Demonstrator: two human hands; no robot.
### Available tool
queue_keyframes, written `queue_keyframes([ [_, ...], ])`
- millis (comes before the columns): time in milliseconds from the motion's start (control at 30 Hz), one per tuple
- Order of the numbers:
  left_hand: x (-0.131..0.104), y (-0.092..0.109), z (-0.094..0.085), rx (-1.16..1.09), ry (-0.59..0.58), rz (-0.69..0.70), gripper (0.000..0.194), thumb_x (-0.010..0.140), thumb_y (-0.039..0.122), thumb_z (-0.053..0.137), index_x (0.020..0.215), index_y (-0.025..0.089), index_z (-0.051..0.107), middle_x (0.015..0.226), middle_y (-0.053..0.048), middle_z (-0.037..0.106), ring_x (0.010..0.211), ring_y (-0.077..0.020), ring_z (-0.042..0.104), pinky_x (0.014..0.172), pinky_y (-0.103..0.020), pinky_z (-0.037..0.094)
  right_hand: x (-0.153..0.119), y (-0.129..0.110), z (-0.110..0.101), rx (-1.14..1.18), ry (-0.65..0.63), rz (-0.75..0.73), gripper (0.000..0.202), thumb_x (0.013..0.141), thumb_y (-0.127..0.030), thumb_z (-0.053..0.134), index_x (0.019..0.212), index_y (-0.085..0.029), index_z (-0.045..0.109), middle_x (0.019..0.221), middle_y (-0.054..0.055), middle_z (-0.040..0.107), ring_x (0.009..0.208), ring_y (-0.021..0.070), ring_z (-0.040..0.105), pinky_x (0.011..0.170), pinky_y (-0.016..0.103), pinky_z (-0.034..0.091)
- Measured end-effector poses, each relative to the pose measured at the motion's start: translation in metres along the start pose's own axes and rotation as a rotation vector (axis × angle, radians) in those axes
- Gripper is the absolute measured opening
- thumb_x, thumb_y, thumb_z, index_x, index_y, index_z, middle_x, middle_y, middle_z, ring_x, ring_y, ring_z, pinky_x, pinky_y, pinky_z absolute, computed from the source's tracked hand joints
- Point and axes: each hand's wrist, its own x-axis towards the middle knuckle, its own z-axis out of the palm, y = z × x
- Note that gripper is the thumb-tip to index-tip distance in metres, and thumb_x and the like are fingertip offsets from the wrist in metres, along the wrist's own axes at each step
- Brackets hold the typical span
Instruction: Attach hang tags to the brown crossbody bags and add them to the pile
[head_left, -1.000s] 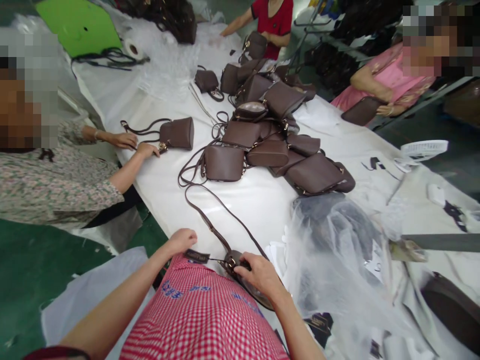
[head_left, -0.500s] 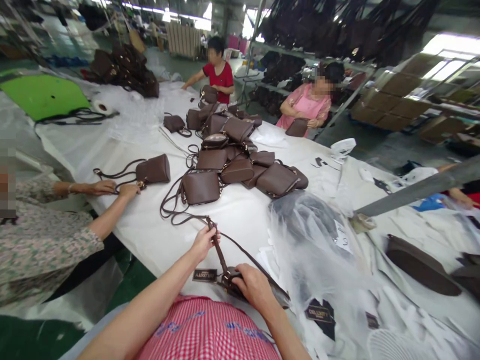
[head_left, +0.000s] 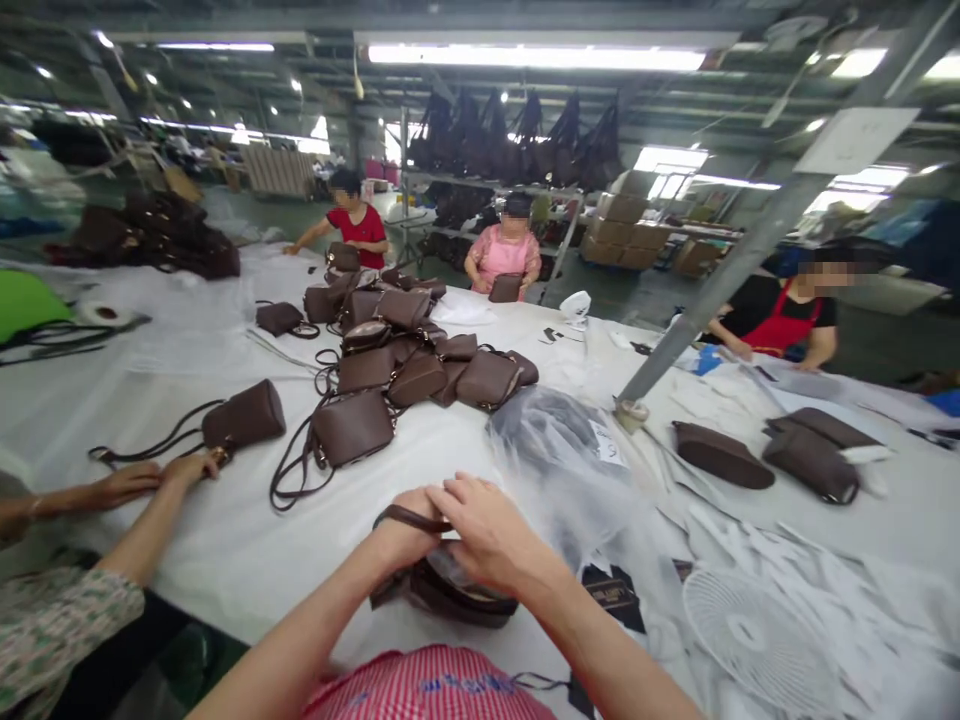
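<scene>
A dark brown bag point(head_left: 469, 607) lies at the table edge in front of me, its top partly open. My left hand point(head_left: 411, 525) is above it, with the brown strap looped over the back of the hand; its fingers are mostly hidden behind my other hand. Against it rests my right hand point(head_left: 487, 530), fingers stretched out over the bag's opening and the strap. Beyond my hands, a brown bag with a looped strap point(head_left: 352, 428) lies at the near end of a pile of brown bags point(head_left: 418, 378).
Left, a person's hands point(head_left: 176, 473) hold another brown bag point(head_left: 244, 415). Clear plastic point(head_left: 555, 450) covers dark items beside my right arm. A metal pole point(head_left: 697, 290) rises from the table. A white fan point(head_left: 742, 628) is at the right. Three more people stand across the table.
The view has turned right and up. My left hand has come down from the raised strap to the bag, and my hands now meet over it. The bag's top now shows open.
</scene>
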Motion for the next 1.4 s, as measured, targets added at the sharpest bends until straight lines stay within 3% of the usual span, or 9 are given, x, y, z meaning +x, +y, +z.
queue_keyframes([
  [133, 0.003, 0.008, -0.015, -0.050, -0.253, 0.020, 0.016, 0.067, 0.011, 0.053, 0.059, 0.021, 0.063, 0.062, -0.002, 0.063, 0.060, -0.0188, 0.053, 0.060, -0.027, 0.042, -0.002, 0.011, 0.021, 0.087, -0.018, 0.087, 0.022, 0.078, -0.010, 0.050, 0.096, -0.018, 0.059, 0.095, 0.009, 0.065, 0.092, 0.0227, 0.059, 0.086, 0.037, 0.043],
  [300, 0.007, 0.021, -0.031, -0.057, -0.450, -0.076, 0.023, 0.076, 0.015, 0.043, 0.080, 0.019, 0.065, 0.064, 0.000, 0.062, 0.060, -0.0159, 0.055, 0.056, -0.023, 0.037, -0.001, 0.035, 0.009, 0.921, 0.455, 0.486, 0.005, 0.079, -0.020, 0.048, 0.078, -0.021, 0.053, 0.066, -0.003, 0.062, 0.064, 0.0134, 0.060, 0.068, 0.027, 0.048],
  [567, 0.017, -0.013, -0.048, 0.250, -0.112, -0.165, 0.018, 0.077, 0.014, 0.042, 0.081, 0.019, 0.059, 0.070, -0.001, 0.059, 0.068, -0.0166, 0.053, 0.063, -0.025, 0.033, -0.082, 0.101, -0.074, 1.306, 1.295, 0.539, 0.023, 0.070, -0.037, 0.069, 0.076, -0.021, 0.054, 0.063, -0.006, 0.058, 0.063, 0.0120, 0.062, 0.071, 0.031, 0.054],
  [667, 0.016, -0.022, -0.056, 0.055, -0.028, -0.174, 0.010, 0.078, 0.026, 0.049, 0.074, 0.018, 0.054, 0.067, 0.001, 0.053, 0.067, -0.0160, 0.049, 0.063, -0.025, 0.034, -0.140, 0.119, -0.057, 1.034, 1.151, 0.876, 0.024, 0.073, -0.043, 0.065, 0.074, -0.020, 0.057, 0.065, -0.001, 0.064, 0.063, 0.0156, 0.064, 0.066, 0.032, 0.054],
  [767, 0.015, -0.015, -0.052, -0.368, -0.065, -0.152, 0.018, 0.074, 0.035, 0.057, 0.072, 0.018, 0.048, 0.068, 0.002, 0.049, 0.066, -0.0143, 0.049, 0.063, -0.025, 0.037, -0.172, 0.128, -0.019, 0.637, 0.373, 1.143, 0.031, 0.071, -0.043, 0.066, 0.053, -0.020, 0.054, 0.051, 0.004, 0.060, 0.057, 0.0223, 0.064, 0.059, 0.035, 0.051],
  [833, 0.015, -0.004, -0.045, -0.525, -0.077, -0.129, 0.019, 0.075, 0.034, 0.057, 0.072, 0.019, 0.045, 0.066, 0.003, 0.049, 0.066, -0.0134, 0.048, 0.065, -0.025, 0.038, -0.167, 0.123, 0.000, 0.395, 0.148, 1.046, 0.030, 0.072, -0.042, 0.064, 0.051, -0.021, 0.056, 0.055, 0.005, 0.062, 0.065, 0.0257, 0.065, 0.065, 0.038, 0.050],
  [1067, 0.020, 0.022, -0.024, -0.585, -0.198, -0.071, 0.021, 0.079, 0.036, 0.060, 0.073, 0.017, 0.050, 0.066, 0.003, 0.048, 0.064, -0.0118, 0.044, 0.061, -0.023, 0.036, -0.041, 0.051, 0.022, 0.556, 0.276, 0.439, 0.074, 0.074, -0.029, 0.064, 0.142, -0.023, 0.035, 0.130, 0.009, 0.058, 0.117, 0.0242, 0.054, 0.100, 0.041, 0.040],
  [1233, 0.019, 0.002, -0.025, -0.946, 0.053, -0.142, 0.027, 0.075, 0.038, 0.068, 0.086, 0.016, 0.057, 0.089, -0.004, 0.061, 0.085, -0.0172, 0.056, 0.082, -0.030, 0.043, -0.003, 0.037, 0.065, 0.541, 0.132, 0.432, 0.056, 0.089, -0.019, 0.041, 0.144, -0.015, 0.030, 0.091, 0.007, 0.070, 0.080, 0.0195, 0.065, 0.080, 0.035, 0.050],
  [1400, 0.013, -0.015, -0.028, -1.344, 0.237, -0.257, 0.028, 0.076, 0.038, 0.070, 0.083, 0.016, 0.054, 0.086, -0.006, 0.065, 0.083, -0.0202, 0.063, 0.086, -0.039, 0.047, -0.003, 0.037, 0.104, 0.482, 0.189, 0.346, 0.053, 0.087, -0.022, 0.047, 0.138, -0.017, 0.037, 0.129, 0.014, 0.056, 0.114, 0.0231, 0.055, 0.095, 0.037, 0.044],
])
